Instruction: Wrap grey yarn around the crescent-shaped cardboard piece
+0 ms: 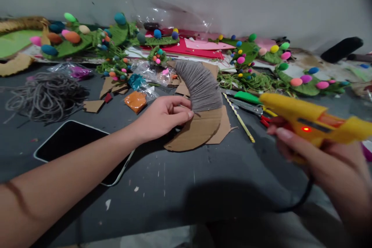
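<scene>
A cardboard crescent (200, 130) lies mid-table, its upper half wrapped in grey yarn (202, 85). My left hand (171, 114) pinches its inner edge where the yarn ends, thumb and fingers closed there. In my right hand (308, 151) is a yellow hot glue gun (299, 114) with a red light glowing on its side. The gun is held above the table to the right, apart from the crescent, with its nozzle pointing left. A loose tangle of grey yarn (52, 95) rests at the left.
A phone (72, 139) lies under my left forearm. A patterned pencil-like stick (240, 118), scissors (244, 105) and cardboard scraps (93, 105) surround the crescent. Green leaf pieces with coloured balls (305, 83) line the back. The gun's black cord (302, 199) hangs at right.
</scene>
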A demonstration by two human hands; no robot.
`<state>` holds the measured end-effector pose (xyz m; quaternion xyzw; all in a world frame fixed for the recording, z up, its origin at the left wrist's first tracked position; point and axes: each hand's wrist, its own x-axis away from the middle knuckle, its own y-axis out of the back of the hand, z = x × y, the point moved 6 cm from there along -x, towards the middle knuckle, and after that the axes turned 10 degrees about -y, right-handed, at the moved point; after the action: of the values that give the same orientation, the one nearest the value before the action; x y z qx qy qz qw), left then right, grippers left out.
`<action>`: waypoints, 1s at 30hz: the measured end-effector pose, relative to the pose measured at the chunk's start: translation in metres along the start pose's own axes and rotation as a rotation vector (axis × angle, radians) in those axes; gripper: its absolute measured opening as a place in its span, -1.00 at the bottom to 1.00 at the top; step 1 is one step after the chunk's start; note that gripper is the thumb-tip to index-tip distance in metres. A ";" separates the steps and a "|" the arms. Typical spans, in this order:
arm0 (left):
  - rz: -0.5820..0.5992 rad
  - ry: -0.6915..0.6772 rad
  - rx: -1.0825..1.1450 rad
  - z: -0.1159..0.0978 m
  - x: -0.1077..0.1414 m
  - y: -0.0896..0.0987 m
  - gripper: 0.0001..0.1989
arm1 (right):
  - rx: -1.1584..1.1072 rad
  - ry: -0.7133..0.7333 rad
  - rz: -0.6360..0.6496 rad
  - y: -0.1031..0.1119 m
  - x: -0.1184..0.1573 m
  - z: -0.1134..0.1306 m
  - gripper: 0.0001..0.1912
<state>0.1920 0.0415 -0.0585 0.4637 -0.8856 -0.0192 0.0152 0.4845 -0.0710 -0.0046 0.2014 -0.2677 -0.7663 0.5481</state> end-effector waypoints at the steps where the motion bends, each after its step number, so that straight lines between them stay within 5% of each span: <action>1: -0.002 -0.004 0.007 0.000 0.000 0.000 -0.79 | -0.055 -0.053 0.110 -0.021 0.001 0.008 -0.81; 4: -0.018 -0.007 0.025 0.002 0.001 0.001 -0.80 | -0.184 -0.101 0.401 -0.072 0.001 0.027 -0.76; 6: -0.020 -0.010 0.046 0.003 0.000 0.000 -0.83 | -0.151 -0.075 0.443 -0.086 -0.002 0.030 -0.75; 17: -0.018 -0.043 0.094 0.003 -0.003 -0.002 -0.91 | 0.091 0.227 0.395 -0.094 -0.010 0.032 -0.73; 30: -0.009 -0.044 0.069 0.002 -0.001 -0.002 -0.89 | 0.111 0.248 0.389 -0.098 -0.004 0.032 -0.83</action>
<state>0.1940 0.0416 -0.0609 0.4675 -0.8837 0.0013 -0.0203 0.3945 -0.0356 -0.0416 0.2682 -0.2739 -0.5998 0.7023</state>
